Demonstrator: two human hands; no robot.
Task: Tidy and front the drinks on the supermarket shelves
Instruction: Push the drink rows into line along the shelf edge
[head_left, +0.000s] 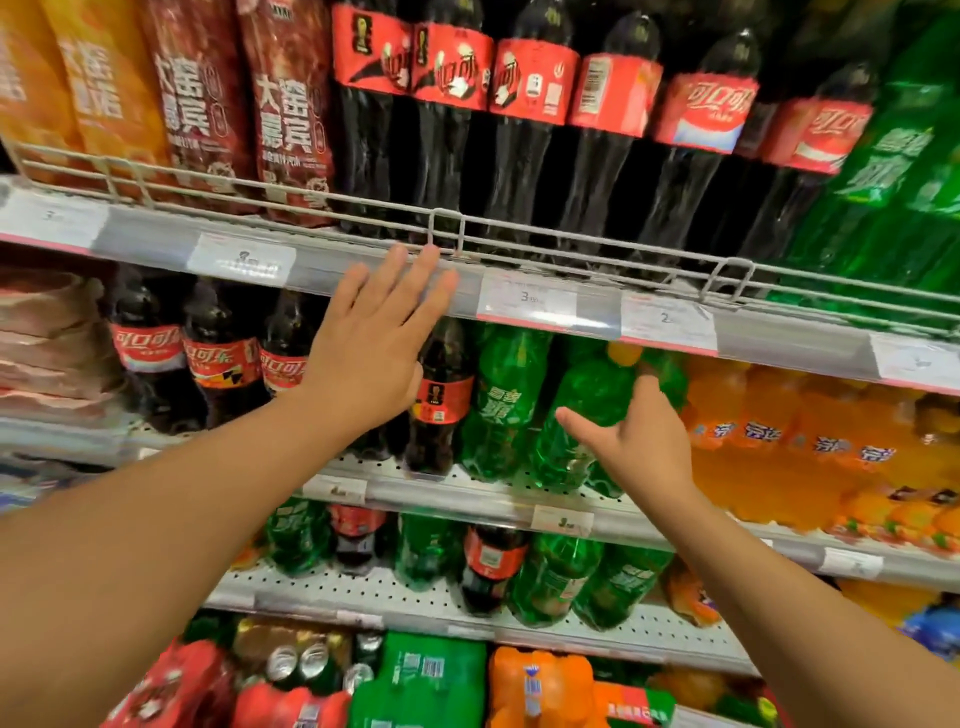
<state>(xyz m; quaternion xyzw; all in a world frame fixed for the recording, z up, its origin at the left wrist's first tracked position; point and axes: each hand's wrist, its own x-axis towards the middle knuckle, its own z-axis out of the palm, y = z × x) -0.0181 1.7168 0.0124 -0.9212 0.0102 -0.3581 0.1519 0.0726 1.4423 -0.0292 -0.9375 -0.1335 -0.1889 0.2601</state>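
Both my hands reach toward the second shelf of drinks. My left hand (371, 340) is flat with fingers spread, held in front of the small cola bottles (221, 358), its fingertips near the upper shelf's rail (447, 244). One cola bottle (441, 400) stands just right of it. My right hand (631, 439) is spread in front of a green soda bottle (582, 395), thumb pointing left; whether it touches the bottle I cannot tell. Another green bottle (506, 400) stands between the cola and that one. Neither hand holds anything.
Large cola bottles (530, 135) and green bottles (893, 171) fill the top shelf behind a wire rail. Orange soda bottles (779, 431) stand at right. Below, mixed green and cola bottles (493, 566) sit on a perforated shelf; shrink-wrapped packs (421, 680) lie at the bottom.
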